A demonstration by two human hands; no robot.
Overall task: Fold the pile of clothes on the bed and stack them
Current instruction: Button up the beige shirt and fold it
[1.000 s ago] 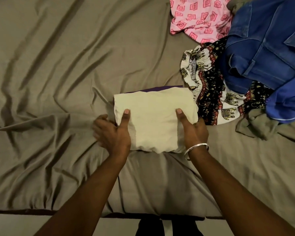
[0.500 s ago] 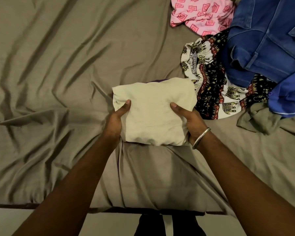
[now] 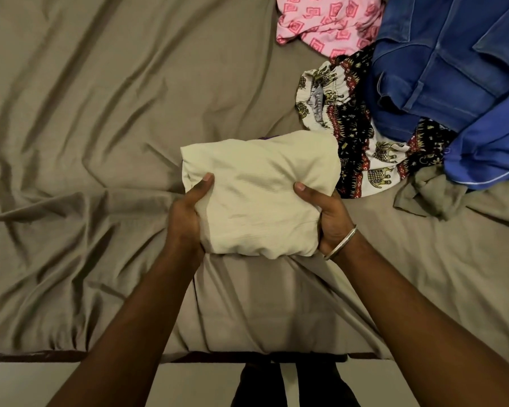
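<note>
Lifted since 1 s ago, one folded cream garment sits above bed w/ purple edge peeking behind. Left hand & right hand grip its sides, thumbs on top. Approx. 5 unfolded clothes lie piled at right.

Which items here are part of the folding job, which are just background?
In the job:
folded cream garment, held by left hand and right hand
purple cloth edge under it
unfolded pile: pink top, elephant-print garment, blue jeans, blue garment

Background:
bedsheet
bangle
floor
</note>
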